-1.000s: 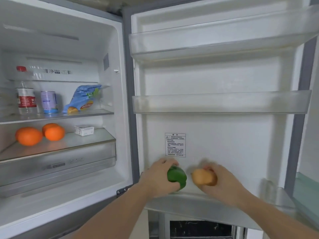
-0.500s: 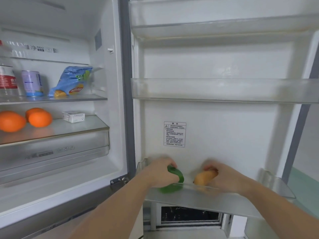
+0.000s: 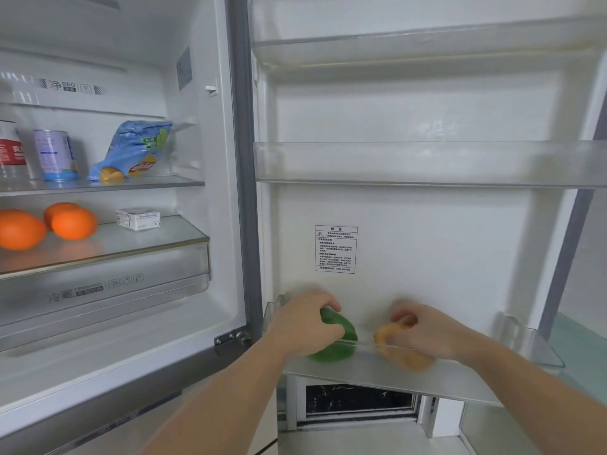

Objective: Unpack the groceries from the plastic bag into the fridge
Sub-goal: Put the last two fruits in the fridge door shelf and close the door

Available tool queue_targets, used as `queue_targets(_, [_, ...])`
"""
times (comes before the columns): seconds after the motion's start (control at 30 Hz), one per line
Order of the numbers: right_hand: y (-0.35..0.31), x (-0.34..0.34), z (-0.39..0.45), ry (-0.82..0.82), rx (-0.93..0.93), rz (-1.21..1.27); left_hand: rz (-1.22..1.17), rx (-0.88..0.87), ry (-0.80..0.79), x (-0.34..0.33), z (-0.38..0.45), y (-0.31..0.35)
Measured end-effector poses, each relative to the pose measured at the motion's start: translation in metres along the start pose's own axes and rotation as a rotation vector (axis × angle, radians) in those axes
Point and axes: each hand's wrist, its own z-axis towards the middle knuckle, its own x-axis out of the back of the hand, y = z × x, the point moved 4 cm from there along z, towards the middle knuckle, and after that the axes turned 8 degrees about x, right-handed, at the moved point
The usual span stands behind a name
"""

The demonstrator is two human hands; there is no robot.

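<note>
down in the lowest door bin (image 3: 387,372), left hand (image 3: 303,326) fingers clasp green pepper (image 3: 338,336); right hand (image 3: 427,333) fingers grip yellow fruit (image 3: 404,351).

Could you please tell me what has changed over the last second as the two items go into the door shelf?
Both hands have gone down: the left hand has lowered the green pepper and the right hand the yellow-orange item behind the bottom door shelf front. Both hands still grip. The oranges stayed put.
</note>
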Motion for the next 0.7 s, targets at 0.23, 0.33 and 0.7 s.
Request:
queue_targets(0.23, [-0.011,-0.002,-0.013,0.071,-0.016,-0.083,0.001,-0.069,0.040,0.004,-0.009,-0.001])
queue_targets(0.33, [-0.014,-0.003,-0.020,0.126,-0.012,-0.115,-0.013,-0.084,0.063,0.009,-0.018,-0.001])
queue_targets(0.7, [-0.043,-0.008,-0.067,0.351,0.108,-0.165,0.004,-0.117,0.084,0.032,-0.060,-0.014])
